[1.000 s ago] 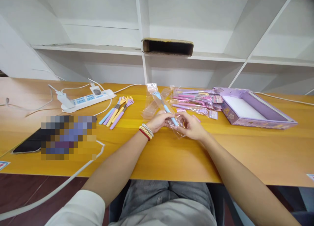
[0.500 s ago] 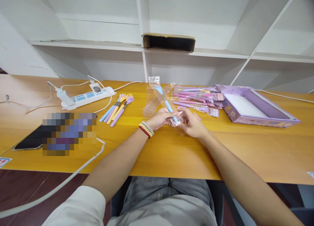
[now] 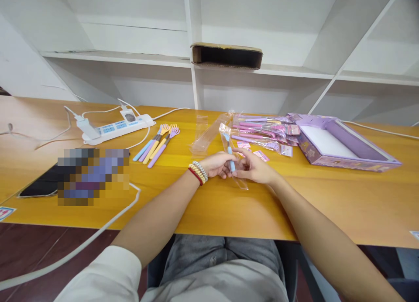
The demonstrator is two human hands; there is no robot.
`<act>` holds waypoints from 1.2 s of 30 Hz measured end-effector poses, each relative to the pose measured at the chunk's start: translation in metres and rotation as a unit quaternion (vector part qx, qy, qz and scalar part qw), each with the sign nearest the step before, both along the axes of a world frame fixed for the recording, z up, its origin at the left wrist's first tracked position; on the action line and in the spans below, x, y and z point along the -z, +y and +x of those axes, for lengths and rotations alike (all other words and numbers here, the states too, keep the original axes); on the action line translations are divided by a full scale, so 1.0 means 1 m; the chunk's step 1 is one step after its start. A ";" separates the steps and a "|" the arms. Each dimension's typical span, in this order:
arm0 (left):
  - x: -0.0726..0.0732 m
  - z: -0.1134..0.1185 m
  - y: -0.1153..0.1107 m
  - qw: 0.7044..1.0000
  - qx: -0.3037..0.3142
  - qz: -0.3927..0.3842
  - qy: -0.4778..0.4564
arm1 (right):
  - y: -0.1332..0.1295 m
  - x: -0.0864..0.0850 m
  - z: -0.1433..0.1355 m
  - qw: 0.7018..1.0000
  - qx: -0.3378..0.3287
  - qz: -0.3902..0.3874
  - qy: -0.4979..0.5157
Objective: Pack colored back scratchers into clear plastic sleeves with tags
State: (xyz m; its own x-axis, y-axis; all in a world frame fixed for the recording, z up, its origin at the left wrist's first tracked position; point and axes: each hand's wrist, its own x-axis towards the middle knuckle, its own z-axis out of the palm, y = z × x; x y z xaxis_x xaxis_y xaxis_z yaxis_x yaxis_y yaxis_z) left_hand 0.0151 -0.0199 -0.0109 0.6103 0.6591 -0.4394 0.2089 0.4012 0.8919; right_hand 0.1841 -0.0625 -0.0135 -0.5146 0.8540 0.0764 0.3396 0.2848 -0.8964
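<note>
a blue-handled back scratcher (image 3: 230, 156) in its clear plastic sleeve (image 3: 238, 176) is held just above the bench (image 3: 327, 201), near the front middle, between both hands. the left hand (image 3: 218, 164) is curled around the lower part of the handle, its fingers (image 3: 225, 167) pressed together against it; the right hand (image 3: 255, 170) meets it from the other side, its fingers (image 3: 240, 163) pinching the sleeve and handle, with the loose end of the sleeve hanging below the fingers toward the bench. the claw end of the scratcher points away, toward the shelf.

the step in hand is judged to be the parting of scratcher and sleeve. it is best done with the sleeve gripped near its open end by one hand and the handle drawn straight along its own length by the other, so that the claw is not caught in the film; the thin plastic is likely to bunch or tear if it is pulled sideways.

an empty clear sleeve (image 3: 206, 138) lies just beyond the hands. loose scratchers (image 3: 157, 145) in blue, yellow and purple lie to the left, near a white power strip (image 3: 114, 128). packaged scratchers (image 3: 258, 132) are piled to the right, beside a purple box (image 3: 343, 147).
</note>
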 end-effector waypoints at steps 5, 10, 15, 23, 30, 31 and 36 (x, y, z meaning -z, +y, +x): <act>-0.005 0.005 -0.005 0.999 -0.050 0.003 0.010 | 0.004 0.001 0.001 0.994 -0.022 -0.052 0.091; -0.011 0.007 -0.010 0.992 -0.041 0.057 0.100 | 0.012 0.002 0.009 0.989 -0.005 -0.085 0.121; -0.011 -0.002 -0.005 0.975 -0.036 0.139 0.171 | 0.016 0.009 0.010 0.993 0.024 -0.095 0.070; -0.002 -0.009 0.003 0.943 -0.030 0.250 0.215 | 0.014 0.007 0.010 0.992 0.013 0.023 -0.124; -0.004 -0.017 0.006 0.947 0.017 0.239 0.216 | 0.010 0.001 0.010 0.987 -0.004 0.045 -0.156; -0.004 -0.018 0.007 0.953 0.024 0.223 0.205 | 0.010 0.000 0.010 0.987 -0.009 0.042 -0.156; -0.006 -0.021 0.010 0.963 0.036 0.170 0.206 | 0.009 0.000 0.012 0.987 -0.028 0.026 -0.153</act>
State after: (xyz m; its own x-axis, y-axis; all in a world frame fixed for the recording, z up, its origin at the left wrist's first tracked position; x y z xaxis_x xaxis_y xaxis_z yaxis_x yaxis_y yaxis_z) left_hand -0.0055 -0.0096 -0.0053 0.4792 0.7708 -0.4198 0.5896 0.0717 0.8045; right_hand 0.1958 -0.0531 -0.0136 -0.5672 0.8223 -0.0462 0.5743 0.3546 -0.7379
